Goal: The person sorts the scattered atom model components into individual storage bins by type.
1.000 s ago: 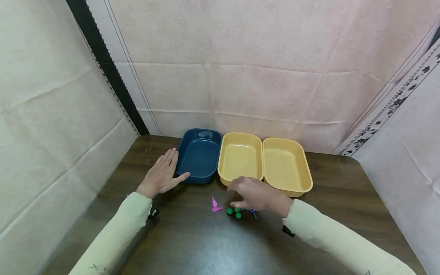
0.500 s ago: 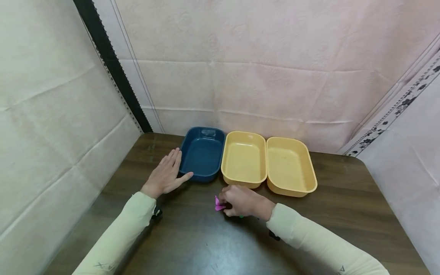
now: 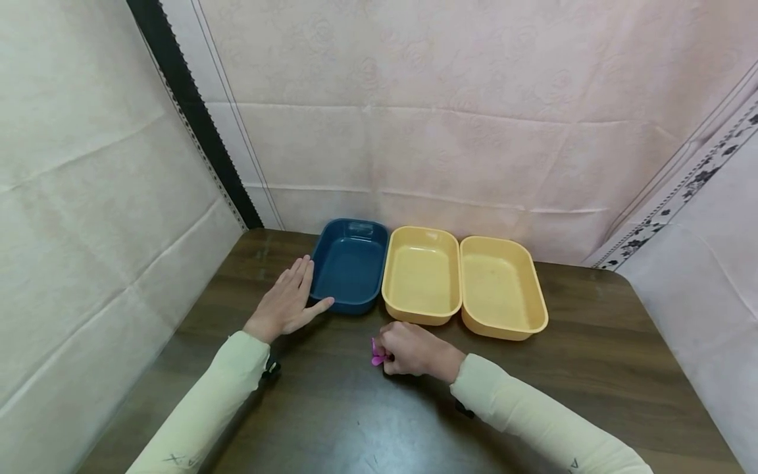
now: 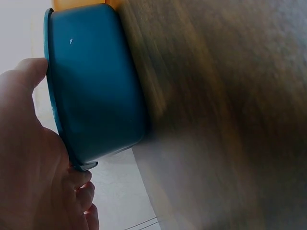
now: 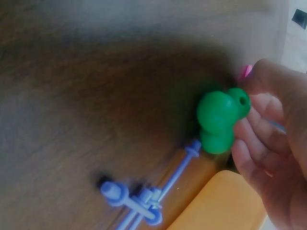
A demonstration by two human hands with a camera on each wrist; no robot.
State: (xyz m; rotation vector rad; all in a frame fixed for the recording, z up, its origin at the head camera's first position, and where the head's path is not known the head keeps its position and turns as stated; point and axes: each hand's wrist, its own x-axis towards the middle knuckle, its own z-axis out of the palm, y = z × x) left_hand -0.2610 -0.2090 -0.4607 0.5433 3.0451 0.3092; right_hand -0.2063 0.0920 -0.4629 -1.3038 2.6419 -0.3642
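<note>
My left hand lies with straight fingers along the near-left rim of a blue plastic tray. In the left wrist view, the thumb touches the rim of that tray. In front of the middle yellow tray, my right hand pinches pink petal-shaped pieces between thumb and curled fingers. The right wrist view shows only a sliver of pink at the thumb tip. Several green balls, one with a hole, lie close beside these fingers. Near them are thin blue-violet plastic sticks with knobbed ends; the hand hides both in the head view.
Two yellow trays, a middle one and a right one, stand in a row beside the blue tray. All rest on a dark wooden table. Pale cloth hangings enclose the table's back and sides.
My right hand has moved left from above the balls and sticks to the pink pieces, and its fingers have curled onto them. The left hand stays at the blue tray.
</note>
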